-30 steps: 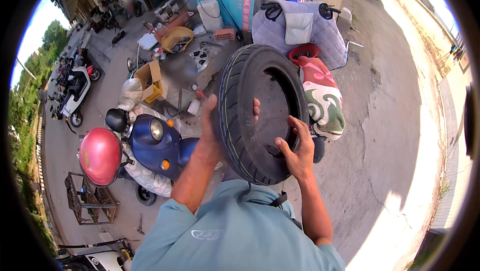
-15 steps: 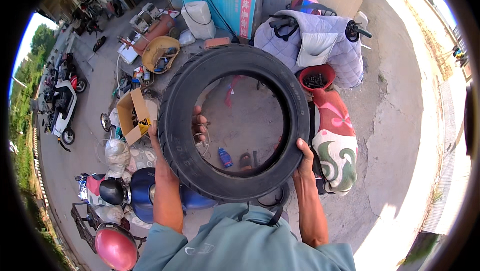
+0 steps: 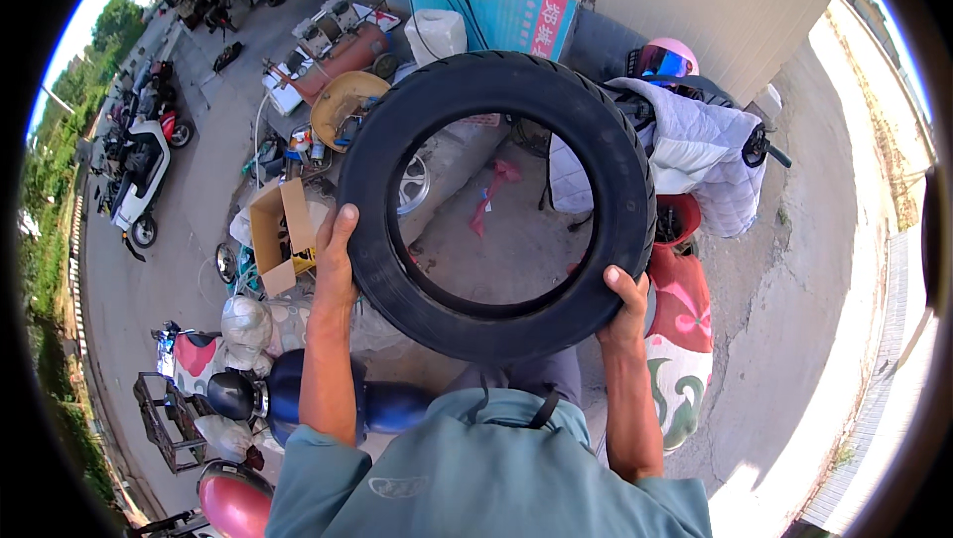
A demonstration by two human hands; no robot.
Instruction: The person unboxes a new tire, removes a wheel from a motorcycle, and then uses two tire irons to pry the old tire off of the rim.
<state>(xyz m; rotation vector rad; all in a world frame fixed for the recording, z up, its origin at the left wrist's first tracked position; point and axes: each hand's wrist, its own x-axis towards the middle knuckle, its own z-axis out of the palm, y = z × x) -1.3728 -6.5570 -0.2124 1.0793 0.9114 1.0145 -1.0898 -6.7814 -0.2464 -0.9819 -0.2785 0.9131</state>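
Note:
A black rubber tyre with grooved tread is held up in front of me, tilted, its open middle showing the ground behind. My left hand grips its left side, the thumb lying against the sidewall and the other fingers mostly hidden behind. On the lower right side, my right hand is closed round the edge with the thumb on the near face. Through the opening I see a pink strip of plastic on the ground and part of a silver wheel.
To the left are an open cardboard box, a yellow-brown basin, a rusty air compressor and a blue scooter. At right stand a quilt-draped scooter and a red bucket. A wall rises ahead.
The tyre has tipped and turned in my hands, its tread now showing along the upper right. My left thumb has come onto the near sidewall; fingers seen through the opening have gone from sight.

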